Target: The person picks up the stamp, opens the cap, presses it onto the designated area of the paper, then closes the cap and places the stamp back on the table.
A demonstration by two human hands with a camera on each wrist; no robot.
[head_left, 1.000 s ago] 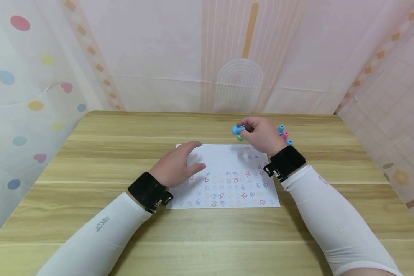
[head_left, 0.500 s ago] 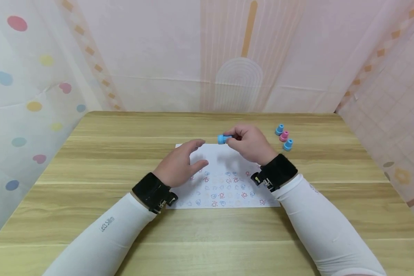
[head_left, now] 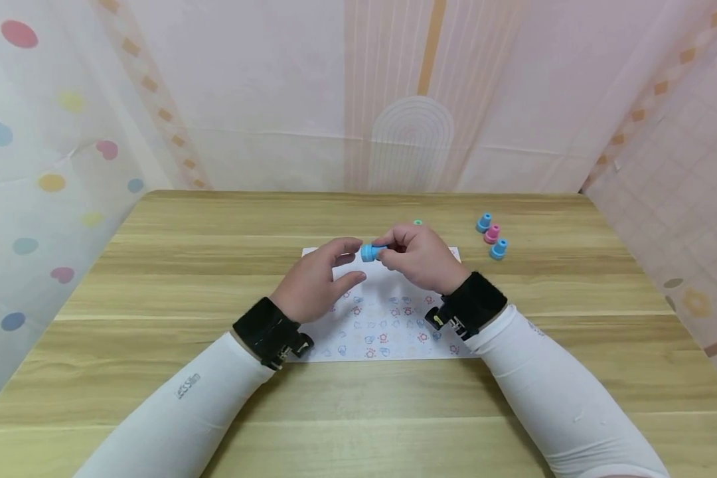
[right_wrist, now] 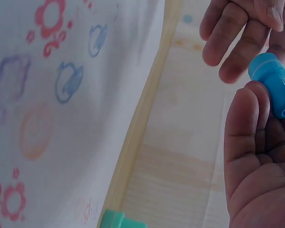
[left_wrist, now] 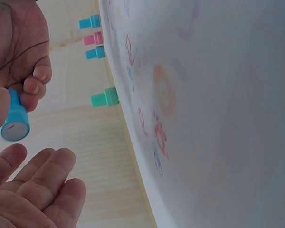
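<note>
The left hand (head_left: 312,282) hovered over the stamped paper sheet (head_left: 388,332), fingers loosely spread and holding nothing, its fingertips just beside the blue stamp (head_left: 368,252). That small, smooth plastic cylinder lay sideways, pinched between thumb and curled fingers of the right hand (head_left: 418,257).

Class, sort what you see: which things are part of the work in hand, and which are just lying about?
In hand:
blue stamp, held by right hand
left hand, open beside it
stamped sheet

Lying about:
green stamp
two blue stamps and a pink one
</note>
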